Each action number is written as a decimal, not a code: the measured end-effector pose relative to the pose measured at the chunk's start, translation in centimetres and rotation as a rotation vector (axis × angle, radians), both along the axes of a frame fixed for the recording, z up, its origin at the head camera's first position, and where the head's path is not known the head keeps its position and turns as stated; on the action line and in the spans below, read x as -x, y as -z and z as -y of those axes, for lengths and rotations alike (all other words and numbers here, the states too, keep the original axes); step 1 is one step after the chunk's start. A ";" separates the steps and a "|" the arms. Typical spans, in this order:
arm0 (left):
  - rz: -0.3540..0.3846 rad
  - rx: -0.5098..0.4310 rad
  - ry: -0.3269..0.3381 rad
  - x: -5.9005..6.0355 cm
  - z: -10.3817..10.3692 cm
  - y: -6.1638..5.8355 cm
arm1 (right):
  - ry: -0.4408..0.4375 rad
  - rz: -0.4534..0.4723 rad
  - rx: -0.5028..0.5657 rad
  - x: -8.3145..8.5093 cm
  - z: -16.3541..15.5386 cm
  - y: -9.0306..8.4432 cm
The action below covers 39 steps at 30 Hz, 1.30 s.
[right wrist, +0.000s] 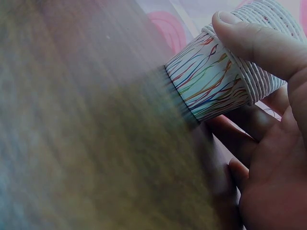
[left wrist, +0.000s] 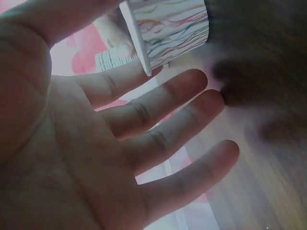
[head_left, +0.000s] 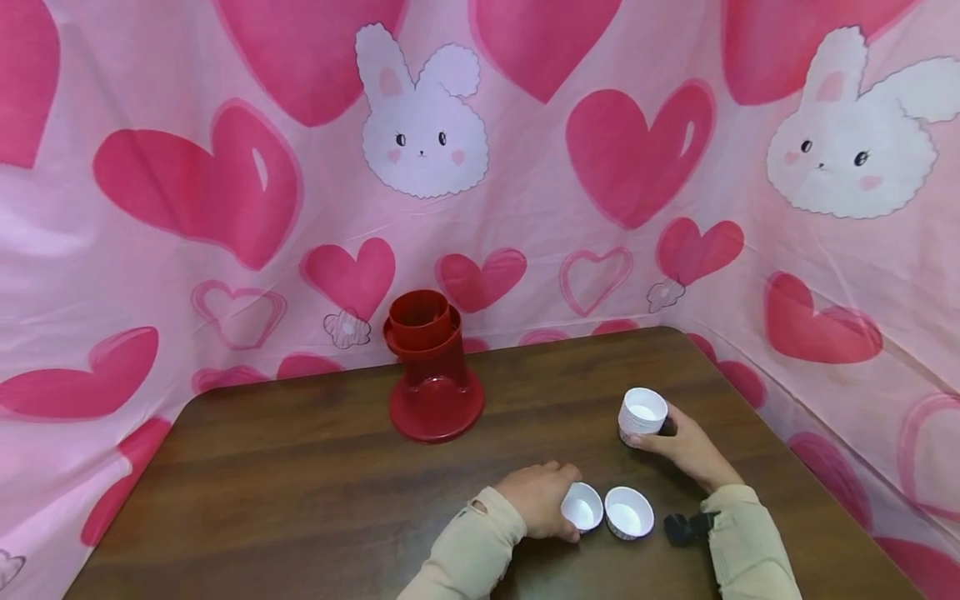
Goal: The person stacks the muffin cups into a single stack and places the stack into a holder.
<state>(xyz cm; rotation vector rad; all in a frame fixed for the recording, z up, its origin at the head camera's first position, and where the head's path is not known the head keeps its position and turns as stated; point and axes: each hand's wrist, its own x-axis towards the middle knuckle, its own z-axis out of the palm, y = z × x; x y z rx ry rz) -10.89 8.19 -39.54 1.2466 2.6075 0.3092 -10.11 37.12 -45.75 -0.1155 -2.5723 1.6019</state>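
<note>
My read: two paper cups are already off the stack, one tipped in the left hand [head_left: 542, 498], pinched at its rim, the single cup [head_left: 582, 507], and a second loose cup [head_left: 628, 512] standing just right of it on the near table [head_left: 300, 467]. The right hand [head_left: 686, 450] is curled round the remaining nested stack of cups [head_left: 642, 415] (many still together, judging by the ribbed rims), further right. The red stand [head_left: 433, 367] at the far side is untouched and well apart.

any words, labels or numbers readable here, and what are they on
No readable text in any view.
Paper cups: coloured wavy lines only, no words.
Stack of paper cups in the right hand: lines only.
Red dispenser: no label visible.
Backdrop: hearts and bunnies, no writing.
</note>
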 end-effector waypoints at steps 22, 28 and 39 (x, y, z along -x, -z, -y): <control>0.187 -0.245 0.023 3.5 1.4 0.2 | -0.013 0.009 0.018 -0.1 0.0 -0.3; 0.266 -0.365 0.028 4.2 1.7 0.4 | -0.010 -0.006 0.010 -0.3 0.0 0.1; 0.220 -0.465 -0.012 5.6 -0.5 -0.1 | -0.013 -0.032 0.014 -0.2 -0.1 0.1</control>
